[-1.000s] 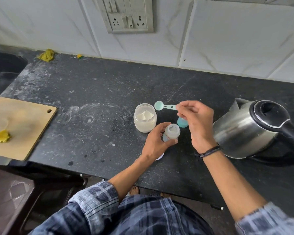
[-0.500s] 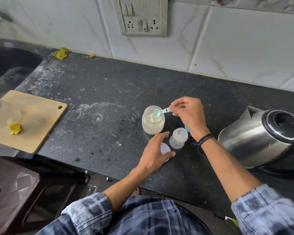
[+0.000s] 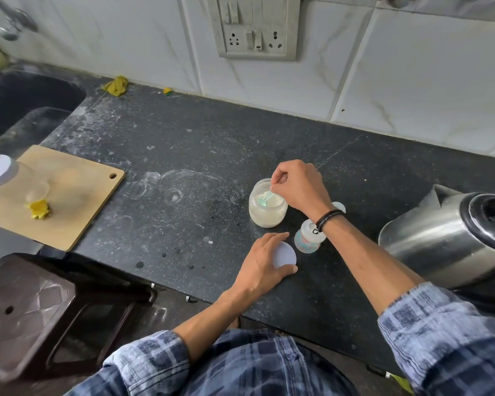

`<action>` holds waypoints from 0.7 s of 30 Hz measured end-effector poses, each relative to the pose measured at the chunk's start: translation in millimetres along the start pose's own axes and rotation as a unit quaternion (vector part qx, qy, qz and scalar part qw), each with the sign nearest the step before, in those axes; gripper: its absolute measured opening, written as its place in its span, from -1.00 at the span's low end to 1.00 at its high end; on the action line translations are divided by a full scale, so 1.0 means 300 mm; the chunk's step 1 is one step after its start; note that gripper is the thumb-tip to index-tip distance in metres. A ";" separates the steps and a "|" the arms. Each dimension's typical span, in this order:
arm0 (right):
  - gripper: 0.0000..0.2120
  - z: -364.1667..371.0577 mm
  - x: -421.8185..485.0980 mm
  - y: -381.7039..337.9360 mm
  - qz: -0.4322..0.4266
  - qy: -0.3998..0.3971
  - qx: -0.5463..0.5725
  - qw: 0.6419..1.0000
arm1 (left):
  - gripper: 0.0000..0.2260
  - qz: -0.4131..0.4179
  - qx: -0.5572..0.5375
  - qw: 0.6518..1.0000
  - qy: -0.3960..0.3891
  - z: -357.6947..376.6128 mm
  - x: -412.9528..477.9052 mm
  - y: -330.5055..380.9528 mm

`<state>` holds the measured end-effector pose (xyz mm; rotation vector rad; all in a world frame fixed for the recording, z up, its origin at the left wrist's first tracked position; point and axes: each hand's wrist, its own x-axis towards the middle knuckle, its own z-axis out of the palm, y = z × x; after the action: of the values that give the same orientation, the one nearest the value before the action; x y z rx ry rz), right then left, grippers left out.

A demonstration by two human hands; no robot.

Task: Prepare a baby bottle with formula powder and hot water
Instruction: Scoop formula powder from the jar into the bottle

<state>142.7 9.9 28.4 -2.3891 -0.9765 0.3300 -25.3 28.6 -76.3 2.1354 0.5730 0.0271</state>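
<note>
White veined wall tiles (image 3: pixel 412 67), grey socket panel (image 3: pixel 255 27); black speckled counter (image 3: pixel 197 155); brown plastic stool (image 3: pixel 40 304) lower left.

A single wide-angle view from the person's head looks forward and steeply down onto the black tabletop (image 3: pixel 183 155), near enough that the checked shirt (image 3: pixel 255 367) fills the near edge. It faces the tiled wall (image 3: pixel 412 67) and socket panel (image 3: pixel 255 27) at the far side. The sink (image 3: pixel 17 101) lies far left and the kettle (image 3: pixel 446 238) at the right edge.
</note>
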 end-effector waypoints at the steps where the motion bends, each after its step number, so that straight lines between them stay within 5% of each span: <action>1: -0.88 0.002 0.001 -0.002 -0.003 -0.004 -0.004 1.000 | -0.32 0.000 -0.002 1.000 0.000 0.001 0.000 -0.001; 8: -0.91 0.003 0.007 0.000 -0.007 -0.013 -0.014 1.000 | -0.34 -0.002 0.000 1.000 -0.002 -0.007 0.007 0.000; 21: -0.96 -0.157 -0.108 0.116 0.070 0.134 0.154 0.976 | -0.36 0.010 -0.016 1.000 -0.003 -0.007 0.034 0.026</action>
<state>159.0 -51.9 48.5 -2.1513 -0.5891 0.1864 -13.7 30.6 -70.8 2.1100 0.5431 0.0404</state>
